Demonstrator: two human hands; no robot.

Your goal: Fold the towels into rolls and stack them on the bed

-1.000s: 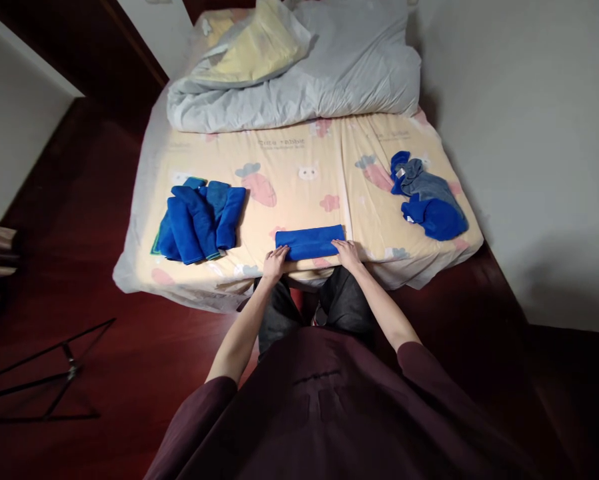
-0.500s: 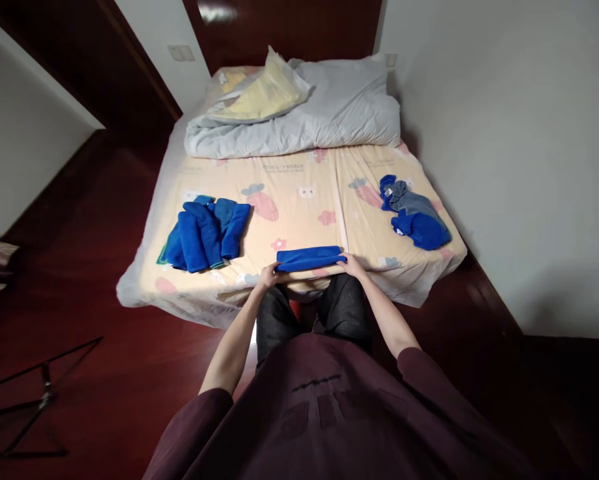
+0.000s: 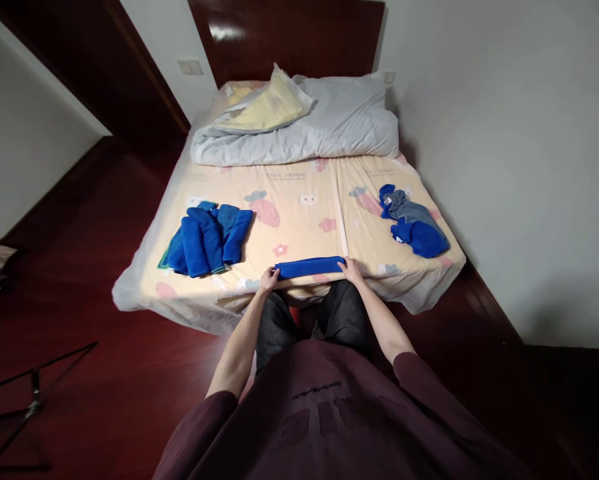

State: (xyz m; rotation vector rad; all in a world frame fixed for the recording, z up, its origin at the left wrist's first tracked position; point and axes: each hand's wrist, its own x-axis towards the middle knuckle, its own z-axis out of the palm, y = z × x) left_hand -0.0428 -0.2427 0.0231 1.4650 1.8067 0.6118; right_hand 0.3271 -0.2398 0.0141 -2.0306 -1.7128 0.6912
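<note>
A bright blue cloth, perhaps a towel, is folded into a long narrow strip along the bed's near edge. My left hand pinches its left end, and my right hand grips the right end, fingers closed at both corners. To the left lie several folded or rolled blue cloths, fanned over one another, some with green edging. On the right rests a crumpled heap of blue and grey-blue cloth with small white tags.
The bed has a cream sheet printed with carrots and flowers. A grey quilt and a pale yellow pillow or cloth lie at its head. A black metal stand is on the floor at left; a white wall flanks the right.
The blue strip looks slightly narrower and more stretched out between my hands, which still hold both ends. My view has tilted up a little; both side piles stay put.
</note>
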